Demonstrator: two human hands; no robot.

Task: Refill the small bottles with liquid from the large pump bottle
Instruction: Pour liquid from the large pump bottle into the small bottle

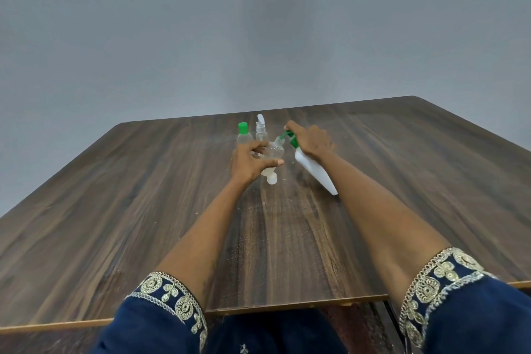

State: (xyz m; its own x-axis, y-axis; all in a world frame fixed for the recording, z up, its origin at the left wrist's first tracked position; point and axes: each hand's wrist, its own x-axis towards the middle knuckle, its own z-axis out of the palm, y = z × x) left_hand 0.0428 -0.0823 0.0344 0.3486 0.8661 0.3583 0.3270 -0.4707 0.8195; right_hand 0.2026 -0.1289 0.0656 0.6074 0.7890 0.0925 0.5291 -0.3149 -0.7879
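My left hand point(253, 162) grips a small clear bottle point(274, 152), uncapped and tilted, its open neck pointing up to the right. My right hand point(309, 139) grips the large white pump bottle point(314, 174) by its green pump head, tilted so the green nozzle point(284, 135) meets the small bottle's neck. My forefinger lies on top of the pump. A small white cap point(271, 179) lies on the table just below my left hand. Behind stand a clear small bottle with a green cap point(244, 135) and a clear one with an open white flip cap point(261, 131).
Everything sits on a dark wooden table point(143, 210) against a plain grey wall point(258, 23). The table's near edge point(287, 306) runs just in front of my blue embroidered sleeves.
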